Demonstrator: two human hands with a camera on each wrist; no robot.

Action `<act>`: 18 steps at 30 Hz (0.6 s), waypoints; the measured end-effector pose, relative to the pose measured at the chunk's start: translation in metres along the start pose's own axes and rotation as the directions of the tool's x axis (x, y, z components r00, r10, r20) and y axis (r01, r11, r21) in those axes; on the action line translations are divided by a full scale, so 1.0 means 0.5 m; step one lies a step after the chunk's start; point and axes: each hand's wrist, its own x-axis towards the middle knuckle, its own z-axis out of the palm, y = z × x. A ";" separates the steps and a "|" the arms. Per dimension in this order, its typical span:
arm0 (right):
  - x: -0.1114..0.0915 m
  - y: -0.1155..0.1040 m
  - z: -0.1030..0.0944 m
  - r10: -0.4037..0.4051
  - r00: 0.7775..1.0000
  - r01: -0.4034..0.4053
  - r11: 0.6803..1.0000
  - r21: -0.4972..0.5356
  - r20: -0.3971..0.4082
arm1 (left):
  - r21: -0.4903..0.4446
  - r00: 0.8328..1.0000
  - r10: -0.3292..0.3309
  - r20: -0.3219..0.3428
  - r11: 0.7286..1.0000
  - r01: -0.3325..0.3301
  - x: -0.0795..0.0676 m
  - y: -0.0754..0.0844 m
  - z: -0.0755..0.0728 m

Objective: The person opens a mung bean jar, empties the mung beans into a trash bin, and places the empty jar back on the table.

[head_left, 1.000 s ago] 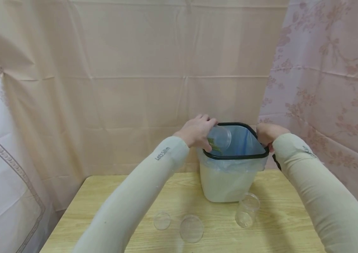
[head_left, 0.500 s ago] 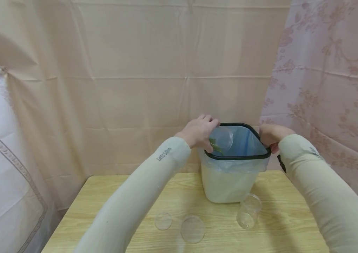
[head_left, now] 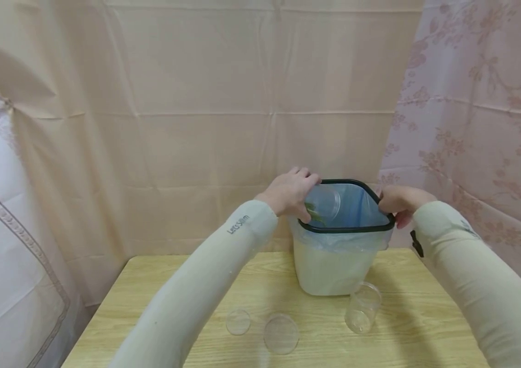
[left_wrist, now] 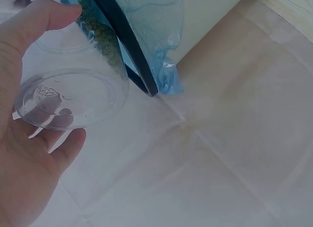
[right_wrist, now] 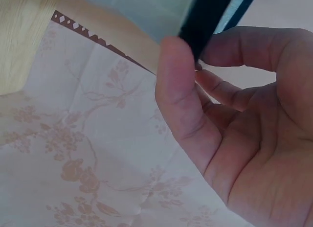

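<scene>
My left hand [head_left: 290, 193] grips a clear plastic cup [left_wrist: 80, 97], tilted on its side with its mouth at the bin's opening. Small green pieces [left_wrist: 102, 38] lie along the cup's lower wall, near the mouth. The cup's round base faces the left wrist camera. Thumb on one side, fingers on the other, my right hand [head_left: 400, 200] pinches the black rim [right_wrist: 208, 21] of the bin at its right side. The cream-coloured bin [head_left: 334, 268] stands upright on the table, lined with a pale blue plastic bag [head_left: 354, 204]. Its bottom is hidden.
Another clear plastic cup [head_left: 362, 309] stands in front of the bin on the wooden table [head_left: 168, 286]. Two clear round lids, a smaller one [head_left: 238, 322] and a larger one [head_left: 281, 334], lie flat nearer the front. Cloth curtains [head_left: 196, 128] hang behind and at both sides.
My right hand has shifted slightly to the right at the bin's rim. My left hand keeps the cup tilted at the bin's opening, while the green pieces in it look slightly rearranged.
</scene>
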 end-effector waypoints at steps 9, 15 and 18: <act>0.002 0.016 0.011 0.033 0.999 -0.033 0.999 0.036 -0.004 | -0.009 0.999 0.023 -0.036 1.000 -0.023 0.002 0.004 0.000; -0.002 0.018 0.013 0.040 0.999 -0.040 0.998 0.053 0.012 | 0.075 0.996 0.064 -0.055 0.995 -0.060 0.005 0.006 0.002; -0.004 0.019 0.015 0.049 0.999 -0.050 0.997 0.057 0.019 | 0.134 0.994 0.091 -0.057 0.988 -0.082 0.007 0.005 0.005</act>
